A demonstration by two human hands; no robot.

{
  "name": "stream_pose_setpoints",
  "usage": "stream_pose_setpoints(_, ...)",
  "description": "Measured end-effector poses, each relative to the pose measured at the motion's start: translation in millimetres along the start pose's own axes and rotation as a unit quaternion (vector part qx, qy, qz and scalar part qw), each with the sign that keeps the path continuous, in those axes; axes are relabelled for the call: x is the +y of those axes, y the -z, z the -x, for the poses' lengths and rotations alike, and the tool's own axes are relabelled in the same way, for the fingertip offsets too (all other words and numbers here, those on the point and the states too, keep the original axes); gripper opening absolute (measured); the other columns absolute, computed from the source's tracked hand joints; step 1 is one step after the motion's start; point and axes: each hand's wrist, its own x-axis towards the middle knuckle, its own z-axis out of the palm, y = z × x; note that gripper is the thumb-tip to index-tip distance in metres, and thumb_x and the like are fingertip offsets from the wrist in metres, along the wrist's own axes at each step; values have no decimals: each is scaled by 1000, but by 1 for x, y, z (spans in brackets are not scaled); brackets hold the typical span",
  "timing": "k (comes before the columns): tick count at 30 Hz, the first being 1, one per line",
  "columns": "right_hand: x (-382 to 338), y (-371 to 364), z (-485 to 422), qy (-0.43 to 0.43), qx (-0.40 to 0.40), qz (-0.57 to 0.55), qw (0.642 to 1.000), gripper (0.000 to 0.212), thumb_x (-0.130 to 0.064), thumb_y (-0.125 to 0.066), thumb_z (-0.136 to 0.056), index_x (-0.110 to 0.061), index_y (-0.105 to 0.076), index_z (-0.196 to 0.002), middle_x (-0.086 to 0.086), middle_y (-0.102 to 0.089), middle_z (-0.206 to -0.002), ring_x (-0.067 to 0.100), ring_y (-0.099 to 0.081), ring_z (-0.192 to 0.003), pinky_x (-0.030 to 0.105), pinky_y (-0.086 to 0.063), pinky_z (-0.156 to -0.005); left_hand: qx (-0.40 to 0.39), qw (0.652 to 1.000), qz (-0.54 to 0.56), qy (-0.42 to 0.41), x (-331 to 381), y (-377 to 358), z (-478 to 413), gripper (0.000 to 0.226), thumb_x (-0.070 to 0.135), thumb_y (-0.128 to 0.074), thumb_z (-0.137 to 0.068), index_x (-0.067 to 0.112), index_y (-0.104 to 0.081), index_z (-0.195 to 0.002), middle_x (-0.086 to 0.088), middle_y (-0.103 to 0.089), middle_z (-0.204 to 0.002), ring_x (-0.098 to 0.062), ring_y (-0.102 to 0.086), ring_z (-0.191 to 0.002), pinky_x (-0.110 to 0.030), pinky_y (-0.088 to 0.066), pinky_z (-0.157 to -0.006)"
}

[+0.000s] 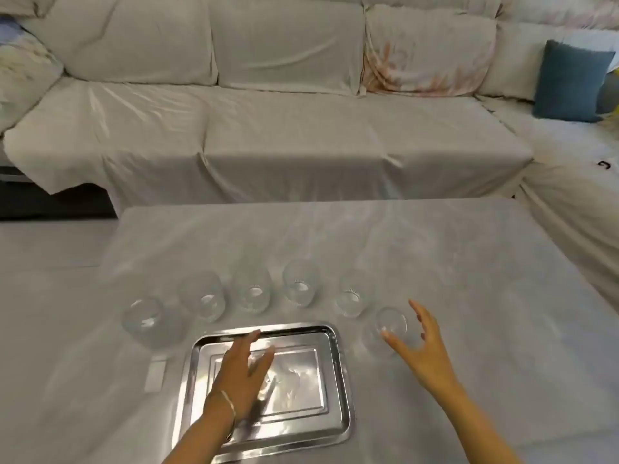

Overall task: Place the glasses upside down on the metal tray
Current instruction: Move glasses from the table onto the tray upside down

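Note:
A shiny metal tray [338, 390] lies at the near middle of the table with no glass on it. Several clear glasses stand upright in an arc behind it, from the left glass [147, 321] through a middle glass [299, 287] to the rightmost glass [388, 326]. My left hand [246, 373] hovers flat over the tray, fingers spread, holding nothing. My right hand [420, 346] is open with fingers curved around the near right side of the rightmost glass, just short of gripping it.
A small white rectangular object [155, 376] lies left of the tray. The table [469, 296] is covered with a pale cloth. Behind it stands a cloth-covered sofa [284, 128] with a blue cushion [569, 82] at the right.

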Motion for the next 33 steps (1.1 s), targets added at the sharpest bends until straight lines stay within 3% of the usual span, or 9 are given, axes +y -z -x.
stream_pose_setpoints(3,34,-18,-9,28,7,-17,999,88,-24,-80,-73,-24,-30,-145,-6,-33,-145,10,-34,-132,29,-28,-109,-22,987,-139,-74,-28,-29,-20,62,56,-44,-84,29,-32,-139,3,-34,-148,-17,-30,-136,-31,-23,-111)
stream_pose_setpoints(7,69,-35,-22,73,24,-44,996,86,-21,-80,-72,-26,-31,-143,-11,-38,-139,7,-38,-127,27,-31,-107,-10,938,-303,-166,-61,-53,-41,79,71,-26,-79,32,-9,-145,7,-9,-158,-16,-3,-145,-30,3,-116)
stream_pose_setpoints(10,81,-42,-32,103,56,-49,992,80,-23,-80,-72,-33,-35,-138,-20,-45,-131,7,-44,-122,27,-35,-103,4,911,-367,-190,-73,-58,-56,85,78,-11,-73,35,7,-143,8,7,-158,-17,12,-145,-34,15,-114)
stream_pose_setpoints(13,91,-48,-38,122,79,-45,988,80,-25,-83,-69,-39,-36,-132,-32,-46,-119,4,-48,-113,23,-38,-95,18,898,-396,-193,-84,-61,-61,83,77,-13,-75,35,11,-143,8,11,-158,-16,17,-144,-37,18,-113)
stream_pose_setpoints(18,92,-51,-40,133,109,-40,984,75,-27,-86,-64,-35,-40,-122,-9,-53,-119,14,-53,-110,18,-39,-85,27,894,-401,-195,-89,-62,-65,83,77,-13,-75,35,7,-144,8,8,-158,-17,16,-144,-40,19,-112)
stream_pose_setpoints(23,74,-49,-12,165,118,-58,977,74,-33,-87,-59,-30,-45,-120,-16,-55,-111,11,-56,-105,13,-42,-80,-2,911,-367,-191,-82,-51,-53,79,70,-23,-82,30,-1,-146,5,2,-159,-18,9,-145,-41,10,-116)
stream_pose_setpoints(29,17,-73,29,214,10,-105,971,74,-48,-83,-50,-39,-49,-116,-20,-58,-113,-2,-58,-105,13,-51,-80,-11,953,-182,-241,-73,-18,-11,90,76,-36,-67,33,-19,-143,9,-19,-155,-13,-12,-143,-35,-12,-117)
stream_pose_setpoints(31,-3,-91,42,232,-33,-106,966,79,-50,-82,-51,-34,-49,-121,-19,-58,-117,-1,-58,-108,17,-51,-87,13,957,-135,-255,-70,-4,1,87,74,-43,-66,33,-25,-141,10,-29,-149,-12,-22,-139,-34,-20,-115)
stream_pose_setpoints(33,-19,-110,55,246,-75,-109,960,74,-51,-81,-53,-41,-49,-118,-21,-58,-119,-1,-58,-110,19,-51,-88,39,960,-91,-261,-71,14,13,78,66,-52,-70,32,-32,-138,9,-38,-143,-11,-31,-134,-29,-25,-111)
